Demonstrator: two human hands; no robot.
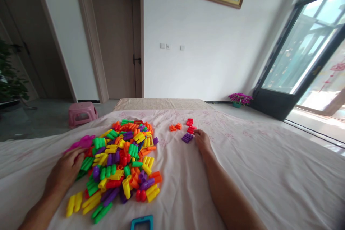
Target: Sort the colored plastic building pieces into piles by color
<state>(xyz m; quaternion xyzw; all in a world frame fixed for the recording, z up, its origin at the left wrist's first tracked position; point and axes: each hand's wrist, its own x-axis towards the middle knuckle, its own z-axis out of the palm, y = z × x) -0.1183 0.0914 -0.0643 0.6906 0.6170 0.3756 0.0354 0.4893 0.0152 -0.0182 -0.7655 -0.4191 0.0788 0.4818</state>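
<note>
A large heap of red, green, yellow, orange and purple plastic pieces (115, 158) lies on the pale cloth. At its left edge is my left hand (68, 163), fingers bent together beside a magenta piece (83, 143); what they hold, if anything, is hidden. My right hand (202, 139) is closed at the fingertips on a red piece (191, 129), right of the heap. Just below that piece lies a purple piece (187, 137), and above it another red piece (189, 122). Orange pieces (175, 127) sit a little to the left.
The cloth-covered surface (256, 161) extends far to the right. A blue frame-shaped piece (142, 219) lies at the near edge. Beyond are a pink stool (82, 113), a potted magenta flower (239, 99), doors and a white wall.
</note>
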